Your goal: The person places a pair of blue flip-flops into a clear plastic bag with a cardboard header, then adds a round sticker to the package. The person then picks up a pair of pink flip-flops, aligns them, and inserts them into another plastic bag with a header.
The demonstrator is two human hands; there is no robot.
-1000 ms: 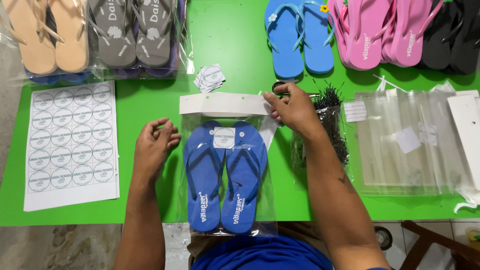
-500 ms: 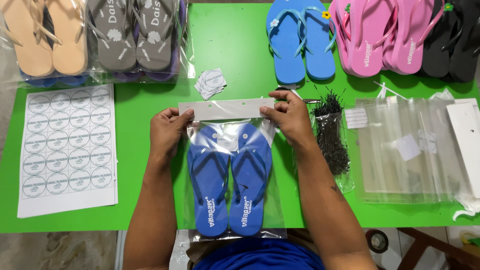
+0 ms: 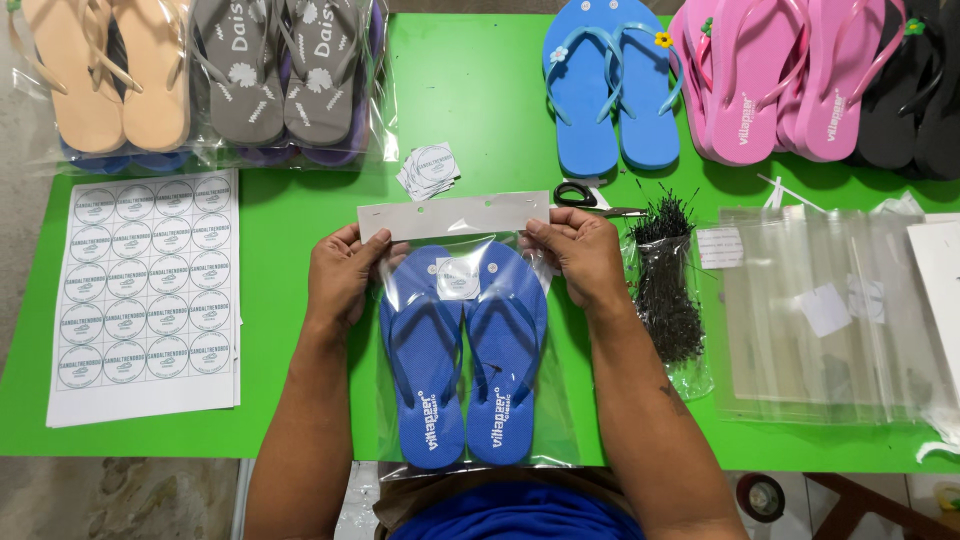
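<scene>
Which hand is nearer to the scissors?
Right. The right hand lies just below the scissors; the left hand is across the bagged blue sandals.

I see a clear plastic bag with a white card header [image 3: 455, 215] mid-table, a round white sticker [image 3: 458, 278] on its front. A white sheet of round stickers [image 3: 145, 290] lies left, loose cut stickers [image 3: 430, 168] above the bag, and a stack of empty clear bags [image 3: 830, 320] at right.
</scene>
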